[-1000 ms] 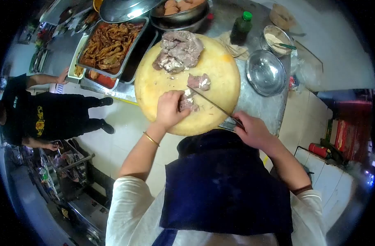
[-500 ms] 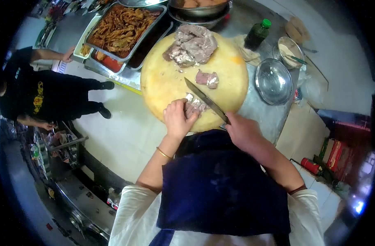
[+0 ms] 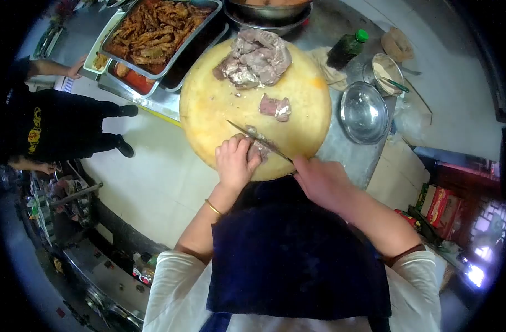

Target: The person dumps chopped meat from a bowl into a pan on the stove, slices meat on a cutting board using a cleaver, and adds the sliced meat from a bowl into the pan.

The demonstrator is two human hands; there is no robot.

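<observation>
My right hand [image 3: 323, 182] is closed round the handle of a long knife [image 3: 240, 129], whose blade lies across some small cut meat [image 3: 259, 150] at the near side of a round cutting board [image 3: 206, 102]. Bent fingers of my left hand [image 3: 234, 161] press on that meat, just on the near side of the blade. Part of the meat is hidden by the fingers and knife. A pinkish chunk of meat [image 3: 275, 107] lies beyond the blade. Farther back on the board sits a large piece of cooked meat [image 3: 258, 58].
Left of the board, a metal tray [image 3: 170, 69] holds browned food in strips. A green-capped bottle [image 3: 347, 50], a shiny metal bowl [image 3: 365, 113] and a bowl of pale powder [image 3: 383, 74] stand right. Another person [image 3: 59, 122] stands at left, one hand at the table edge.
The knife has come down from above the board onto the small meat, its tip swinging toward the left. My left hand stays on the meat. The whole view has shifted slightly.
</observation>
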